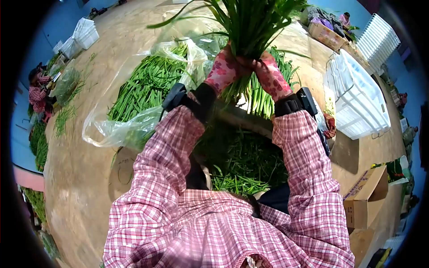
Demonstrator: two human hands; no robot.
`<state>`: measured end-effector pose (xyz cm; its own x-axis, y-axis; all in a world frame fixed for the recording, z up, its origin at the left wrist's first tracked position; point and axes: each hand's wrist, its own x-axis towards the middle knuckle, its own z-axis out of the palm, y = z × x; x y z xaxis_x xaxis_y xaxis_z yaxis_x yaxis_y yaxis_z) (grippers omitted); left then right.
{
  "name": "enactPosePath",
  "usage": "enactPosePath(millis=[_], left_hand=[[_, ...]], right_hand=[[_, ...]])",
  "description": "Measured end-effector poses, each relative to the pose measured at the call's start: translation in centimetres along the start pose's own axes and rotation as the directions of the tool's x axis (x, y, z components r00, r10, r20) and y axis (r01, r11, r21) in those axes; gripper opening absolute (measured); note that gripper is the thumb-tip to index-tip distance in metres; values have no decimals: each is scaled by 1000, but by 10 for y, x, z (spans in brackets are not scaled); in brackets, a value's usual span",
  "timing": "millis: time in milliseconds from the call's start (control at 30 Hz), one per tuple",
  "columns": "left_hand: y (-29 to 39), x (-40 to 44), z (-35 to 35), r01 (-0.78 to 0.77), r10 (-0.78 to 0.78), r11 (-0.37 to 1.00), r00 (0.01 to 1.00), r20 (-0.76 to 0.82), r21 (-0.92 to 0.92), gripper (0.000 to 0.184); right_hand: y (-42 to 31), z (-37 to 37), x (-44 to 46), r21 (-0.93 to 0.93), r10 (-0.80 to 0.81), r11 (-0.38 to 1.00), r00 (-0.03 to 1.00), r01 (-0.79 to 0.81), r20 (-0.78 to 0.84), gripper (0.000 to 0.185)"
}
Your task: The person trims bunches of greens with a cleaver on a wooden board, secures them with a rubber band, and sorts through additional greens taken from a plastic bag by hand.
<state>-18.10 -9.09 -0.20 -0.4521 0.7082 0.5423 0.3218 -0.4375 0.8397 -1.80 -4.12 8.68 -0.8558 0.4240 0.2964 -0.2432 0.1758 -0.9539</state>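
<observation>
Both hands wear pink floral gloves and are raised in front of me. My left hand (223, 70) and my right hand (270, 75) close together around a bunch of garlic chives (252, 29). Its long leaves fan upward past the top of the view, and the stems hang down between my wrists. Below and to the left lies a clear plastic bag (100, 129) with a heap of cut chives (149, 85) in it. More chives with pale stems (261, 98) lie beneath my right hand. Loose green leaves (243, 156) cover the floor between my legs.
White plastic crates (357, 96) stand on the right, with a cardboard box (366, 196) nearer to me. A wicker-like basket (326, 35) is at the back right. One person (39, 91) sits at far left beside greens; another (344, 20) is at the back right.
</observation>
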Motion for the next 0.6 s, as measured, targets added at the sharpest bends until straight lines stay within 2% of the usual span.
enactPosePath(millis=[33, 100, 133, 167, 200, 233, 267, 300, 333, 400, 433, 467, 533, 567, 600], left_hand=[[17, 5, 3, -85, 82, 991, 996, 38, 105, 57], [66, -13, 16, -109, 126, 949, 991, -38, 296, 55], [76, -22, 16, -47, 58, 994, 992, -110, 101, 50], [81, -25, 8, 0, -16, 995, 986, -167, -98, 45], [89, -31, 1, 42, -106, 955, 973, -206, -295, 41], [107, -37, -1, 62, -167, 909, 960, -224, -413, 33], [101, -36, -19, -33, 4, 989, 982, -190, -147, 28], [129, -47, -24, 19, -74, 962, 978, -193, -272, 28], [160, -63, -29, 67, -150, 919, 971, -188, -389, 29], [170, -89, -59, 124, -212, 776, 975, -71, -618, 35], [162, -103, -74, -21, -73, 736, 991, -110, -677, 40], [165, -116, -78, -62, -15, 690, 995, -100, -721, 46], [165, -141, -86, -120, 21, 646, 990, -140, -754, 45], [166, -151, -88, -145, 30, 622, 986, -161, -770, 45], [166, -160, -88, -171, 39, 595, 982, -185, -785, 45]], right_hand=[[2, -2, 2, 36, -16, 999, 1000, 16, 13, 38], [3, 5, 4, -56, -89, 994, 996, 90, 11, 36], [2, 10, 5, -101, -127, 987, 992, 127, 12, 35], [8, 6, 15, -389, -11, 921, 999, -7, -46, 41], [2, 12, 7, -124, -188, 973, 979, 197, 81, 59], [-16, 18, -10, -99, -174, 978, 980, 183, 96, 61], [-40, 23, -29, -74, -165, 982, 980, 174, 114, 64], [-60, 20, -51, -54, -172, 983, 980, 178, 98, 60], [-58, 12, -67, -22, -199, 980, 980, 199, 6, 53], [-43, -17, -105, 156, -37, 986, 991, 57, -127, 44], [-29, -27, -126, 212, 74, 976, 984, -39, -160, 41], [-12, -33, -147, 271, 191, 953, 965, -137, -181, 38], [23, -38, -176, 170, 434, 896, 890, -410, -141, 34], [35, -33, -189, 1, 376, 924, 910, -381, -176, 33], [37, -23, -195, -1, 312, 948, 929, -318, -201, 35]])
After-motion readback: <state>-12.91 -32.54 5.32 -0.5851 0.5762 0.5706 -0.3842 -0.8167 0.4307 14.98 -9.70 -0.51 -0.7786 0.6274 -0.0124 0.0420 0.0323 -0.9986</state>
